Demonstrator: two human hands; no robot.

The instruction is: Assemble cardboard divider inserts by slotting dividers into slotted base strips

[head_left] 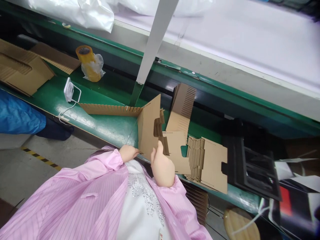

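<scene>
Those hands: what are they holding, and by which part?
A slotted cardboard divider. The left hand and right hand both grip its lower edge with their fingers.

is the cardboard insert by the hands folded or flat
Folded: the cardboard insert bends at a crease, its slotted strip lying along the bench.

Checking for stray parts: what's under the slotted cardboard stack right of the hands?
The slotted cardboard stack rests on the green bench top, visible along its lower edge. Whatever lies directly beneath is hidden.

White post (155,39) (just beyond the cardboard (149,126))
</scene>
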